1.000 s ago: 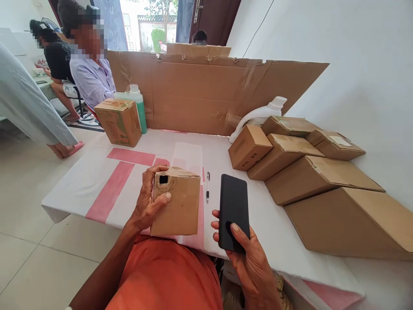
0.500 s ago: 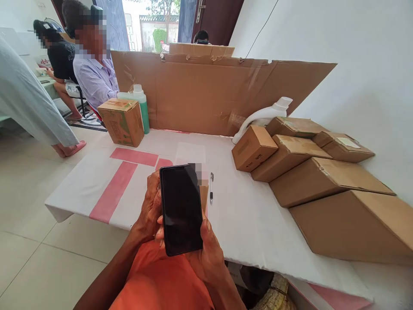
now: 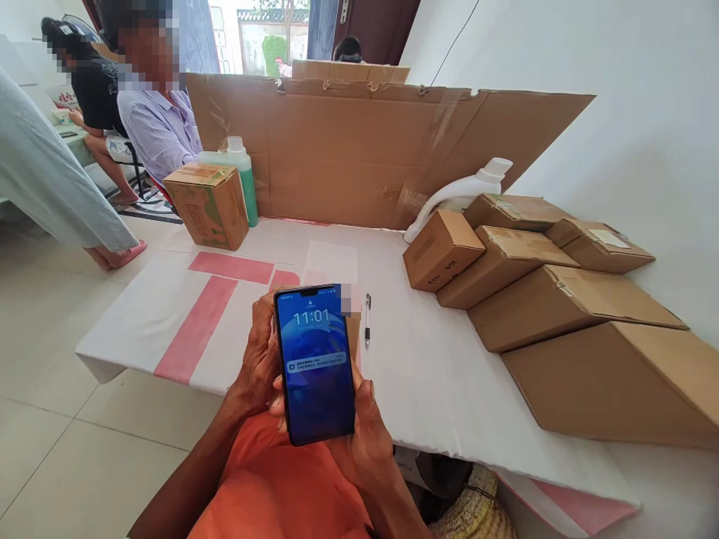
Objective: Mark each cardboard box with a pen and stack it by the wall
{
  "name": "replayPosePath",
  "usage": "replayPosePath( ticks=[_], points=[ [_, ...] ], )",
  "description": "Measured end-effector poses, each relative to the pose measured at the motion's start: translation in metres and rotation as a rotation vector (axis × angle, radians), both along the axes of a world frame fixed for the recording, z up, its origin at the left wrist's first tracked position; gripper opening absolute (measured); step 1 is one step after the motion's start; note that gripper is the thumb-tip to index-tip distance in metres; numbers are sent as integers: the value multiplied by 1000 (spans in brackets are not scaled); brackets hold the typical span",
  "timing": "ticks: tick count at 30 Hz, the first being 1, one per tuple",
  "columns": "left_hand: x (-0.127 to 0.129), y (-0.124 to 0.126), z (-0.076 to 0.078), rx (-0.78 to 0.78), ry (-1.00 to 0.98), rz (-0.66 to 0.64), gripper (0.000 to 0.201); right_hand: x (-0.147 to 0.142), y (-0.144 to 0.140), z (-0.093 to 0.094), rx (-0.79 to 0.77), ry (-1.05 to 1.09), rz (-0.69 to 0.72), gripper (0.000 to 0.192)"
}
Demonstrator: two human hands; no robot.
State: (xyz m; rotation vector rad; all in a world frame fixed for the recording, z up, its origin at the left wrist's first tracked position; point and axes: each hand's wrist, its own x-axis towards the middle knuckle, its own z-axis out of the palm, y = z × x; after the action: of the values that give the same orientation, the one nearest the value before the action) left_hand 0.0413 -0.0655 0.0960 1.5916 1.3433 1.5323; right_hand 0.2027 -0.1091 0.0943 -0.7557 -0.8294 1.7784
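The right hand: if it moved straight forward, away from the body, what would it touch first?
Probably the pen, lying on the white table just beyond the right hand, which holds the phone. Depth is uncertain; the small box behind the phone might come first.

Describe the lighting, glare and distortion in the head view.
Head view: soft daylight, doorway overexposed; lit phone screen sharp, no glare, clock readable; wide-angle stretches the boxes at right; faces pixelated, as is a patch beside the phone.
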Motion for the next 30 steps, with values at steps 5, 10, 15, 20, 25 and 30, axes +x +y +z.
replayPosePath(
  ticks=[5, 10, 15, 20, 25, 30],
  points=[
    [-5, 5, -5, -39, -125, 12, 51, 38, 22, 12, -62, 53, -122, 63],
    [-10, 9, -7, -52, -106, 32, 49, 102, 87, -30, 4, -252, -605, 62],
    [-6, 10, -4, -43, -81, 28, 47, 144, 124, -104, -4, -954, -671, 71],
    [-8, 12, -6, -39, -88, 57, 47, 153, 120, -136, -9, -1186, -628, 59],
    [-11, 13, -12, -44, -172, 16, 50, 157, 118, -138, 17, -1370, -586, 46],
    [-11, 12, -20, 3, -315, -56, 65, 138, 101, -131, 263, -1569, -563, 61]
  ],
)
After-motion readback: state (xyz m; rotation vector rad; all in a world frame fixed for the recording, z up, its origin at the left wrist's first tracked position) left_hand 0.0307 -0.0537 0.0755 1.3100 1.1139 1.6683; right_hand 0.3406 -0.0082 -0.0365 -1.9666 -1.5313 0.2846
